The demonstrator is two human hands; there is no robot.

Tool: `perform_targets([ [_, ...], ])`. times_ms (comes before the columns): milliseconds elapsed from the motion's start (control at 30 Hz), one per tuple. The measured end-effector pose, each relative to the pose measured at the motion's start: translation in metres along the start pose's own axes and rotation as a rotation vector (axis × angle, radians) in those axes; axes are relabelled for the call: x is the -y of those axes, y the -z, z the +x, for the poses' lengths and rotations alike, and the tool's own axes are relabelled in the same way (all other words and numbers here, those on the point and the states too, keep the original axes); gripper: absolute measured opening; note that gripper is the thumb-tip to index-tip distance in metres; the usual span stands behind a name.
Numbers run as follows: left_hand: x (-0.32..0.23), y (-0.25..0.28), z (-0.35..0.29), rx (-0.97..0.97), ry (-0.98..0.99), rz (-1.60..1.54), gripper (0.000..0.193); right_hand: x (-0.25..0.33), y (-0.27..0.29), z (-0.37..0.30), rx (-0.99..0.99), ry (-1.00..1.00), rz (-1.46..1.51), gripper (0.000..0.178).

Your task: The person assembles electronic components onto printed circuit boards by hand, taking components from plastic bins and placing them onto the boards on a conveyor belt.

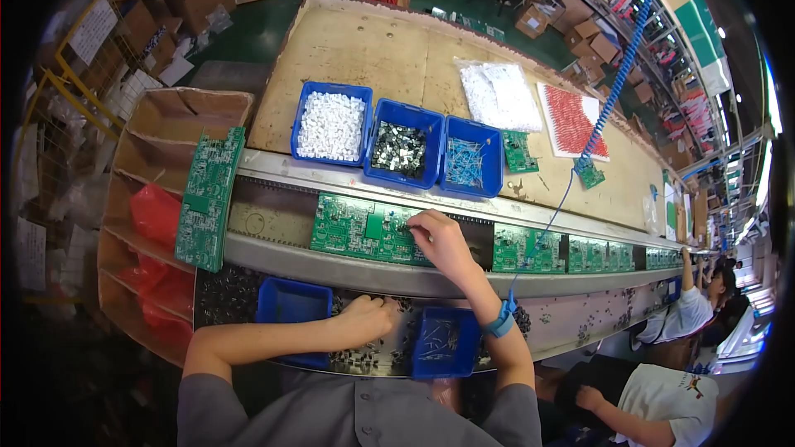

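My right hand [441, 240] is over the right end of a green circuit board [344, 227] lying in the rail track. Its thumb and fingers are pinched at the board's surface; whatever is between them is too small to make out. My left hand [368, 318] rests low on the metal ledge, fingers curled down among small black components [364, 360]. On one side of it sits a blue bin [294, 302], partly covered by my left forearm. On the other side another blue bin [447, 343] holds thin wire-like parts. A blue wrist strap [502, 320] circles my right wrist.
Beyond the rail [281, 167] stand blue bins of white connectors [331, 124], dark metallic parts [399, 149] and blue components [465, 163]. Stacked boards [207, 198] lie across the track's left end. A coiled blue cord [621, 74] hangs at right, near co-workers [654, 397].
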State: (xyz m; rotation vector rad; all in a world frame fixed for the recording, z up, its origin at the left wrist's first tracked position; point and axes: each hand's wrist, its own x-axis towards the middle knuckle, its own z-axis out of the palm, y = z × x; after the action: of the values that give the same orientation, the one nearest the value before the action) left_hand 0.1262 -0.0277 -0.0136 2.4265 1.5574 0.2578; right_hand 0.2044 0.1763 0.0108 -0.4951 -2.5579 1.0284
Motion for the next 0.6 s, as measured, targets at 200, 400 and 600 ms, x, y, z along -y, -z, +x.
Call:
perform_targets([
  [200, 0.001, 0.013, 0.002, 0.051, 0.013, -0.09, 0.018, -0.004, -0.001, 0.004, 0.028, 0.039, -0.024, 0.011],
  [400, 0.002, 0.014, -0.002, 0.061, 0.013, -0.23, 0.021, -0.002, 0.0, 0.004, 0.043, 0.059, -0.042, 0.011],
  [600, 0.001, 0.022, -0.003, 0.046, 0.022, -0.274, 0.022, -0.003, -0.007, 0.005, 0.007, 0.148, -0.15, 0.011],
])
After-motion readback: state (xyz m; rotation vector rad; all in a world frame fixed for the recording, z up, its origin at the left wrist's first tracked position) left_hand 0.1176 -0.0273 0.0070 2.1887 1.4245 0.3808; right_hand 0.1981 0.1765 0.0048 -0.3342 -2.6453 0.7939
